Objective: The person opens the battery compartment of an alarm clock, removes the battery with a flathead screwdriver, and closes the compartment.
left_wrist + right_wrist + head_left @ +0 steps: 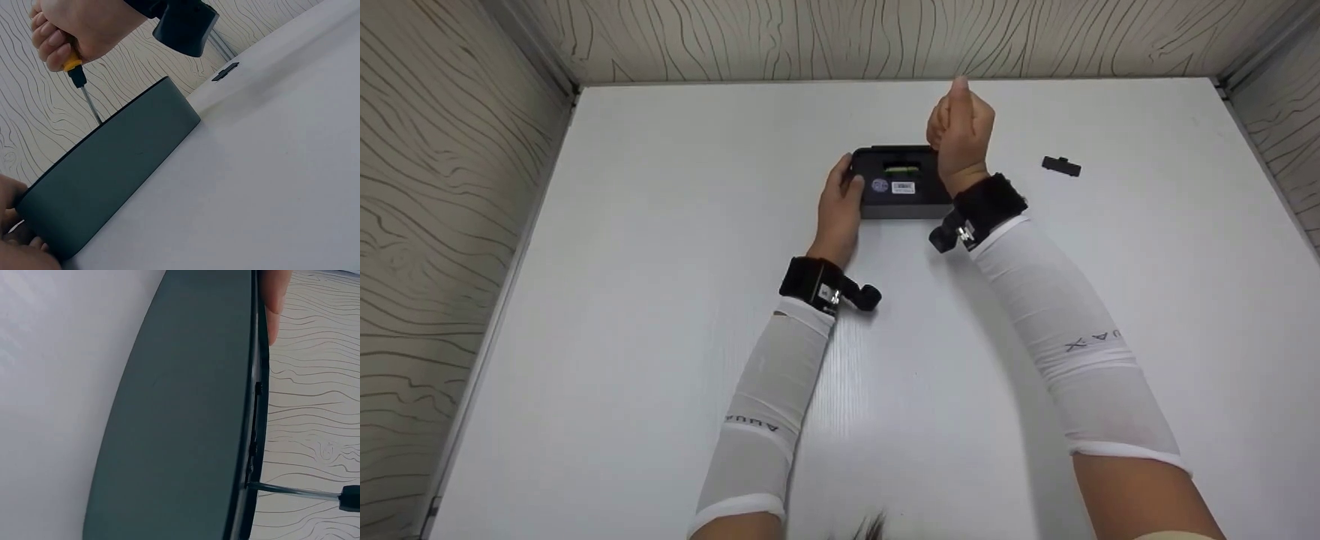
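Your right hand (960, 135) grips the screwdriver (84, 93) upright over the black box's (900, 184) far-edge slot, while your left hand (840, 206) clasps its left end.

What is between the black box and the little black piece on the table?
Only bare white table lies between the black box and the little black piece, in the head view.

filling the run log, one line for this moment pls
left hand holds black box | right hand grips screwdriver, tip at box top | small black cover apart on table
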